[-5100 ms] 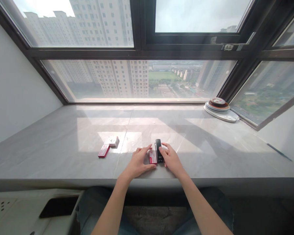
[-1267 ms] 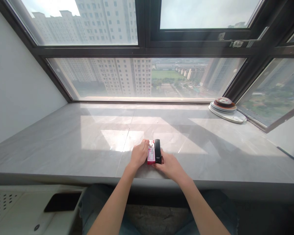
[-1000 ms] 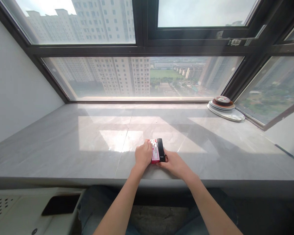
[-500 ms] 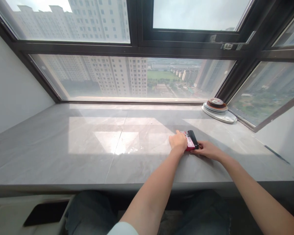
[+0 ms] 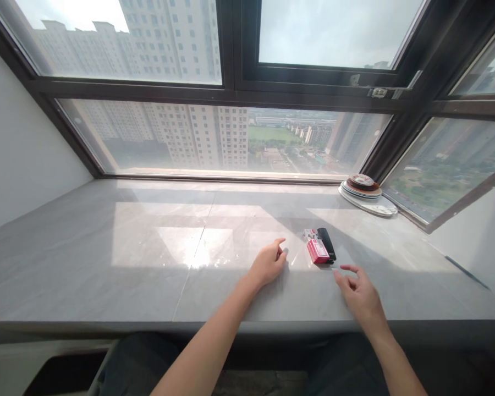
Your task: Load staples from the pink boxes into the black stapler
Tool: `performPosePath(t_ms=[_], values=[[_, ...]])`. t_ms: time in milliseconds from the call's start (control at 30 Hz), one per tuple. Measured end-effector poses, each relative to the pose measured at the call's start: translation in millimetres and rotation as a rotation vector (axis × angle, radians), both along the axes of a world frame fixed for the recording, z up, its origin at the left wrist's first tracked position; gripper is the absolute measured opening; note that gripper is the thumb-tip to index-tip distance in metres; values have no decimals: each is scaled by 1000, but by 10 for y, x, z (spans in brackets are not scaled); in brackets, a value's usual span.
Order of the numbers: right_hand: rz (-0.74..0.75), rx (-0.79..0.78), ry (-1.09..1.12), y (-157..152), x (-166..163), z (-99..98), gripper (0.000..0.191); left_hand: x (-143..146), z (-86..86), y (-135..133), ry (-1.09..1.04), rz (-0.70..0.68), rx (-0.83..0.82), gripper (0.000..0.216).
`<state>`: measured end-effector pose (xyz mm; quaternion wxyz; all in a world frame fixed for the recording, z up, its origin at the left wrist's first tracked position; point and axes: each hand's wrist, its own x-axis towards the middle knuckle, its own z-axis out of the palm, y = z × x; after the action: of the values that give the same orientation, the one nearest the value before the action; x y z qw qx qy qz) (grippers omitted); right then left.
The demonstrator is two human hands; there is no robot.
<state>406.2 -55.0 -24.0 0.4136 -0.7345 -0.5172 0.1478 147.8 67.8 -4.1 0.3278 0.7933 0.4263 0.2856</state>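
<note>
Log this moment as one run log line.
left hand: empty, off boxes | right hand: empty | red boxes beside black stapler on sill

Glossy stone sill (image 5: 107, 264); black plastic stapler (image 5: 326, 243).

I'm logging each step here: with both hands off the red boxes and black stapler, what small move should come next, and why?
Probably draw both hands back toward the sill's near edge. The left hand and right hand are open and empty, while the red boxes and black stapler lie side by side on the sill, untouched.
</note>
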Motion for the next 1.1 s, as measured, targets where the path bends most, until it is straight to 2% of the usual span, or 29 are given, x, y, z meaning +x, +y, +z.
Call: performPosePath(t_ms=[33, 100, 200, 300, 400, 467, 700, 1100], values=[[20, -30, -26, -49, -159, -36, 42, -268, -11, -54, -7, 3, 15, 45], [225, -96, -106, -71, -511, -52, 38, -793, -46, -172, 5, 12, 114, 38], [499, -48, -267, 41, -994, -1, 32, -1393, -129, -393, 168, 90, 281, 40], [479, 0, -509, 179, -1306, -18, 44, -1646, -223, -633, 389, 210, 364, 49], [378, -37, -707, 240, -1456, -135, 53, -1642, -282, -775, 548, 287, 386, 55], [339, -83, -763, 251, -1502, -207, 56, -1595, -295, -778, 607, 302, 382, 56], [307, -146, -756, 283, -1547, -212, 62, -1501, -323, -590, 628, 346, 357, 58], [324, -197, -719, 345, -1551, -187, 67, -1449, -404, -509, 594, 357, 321, 61]])
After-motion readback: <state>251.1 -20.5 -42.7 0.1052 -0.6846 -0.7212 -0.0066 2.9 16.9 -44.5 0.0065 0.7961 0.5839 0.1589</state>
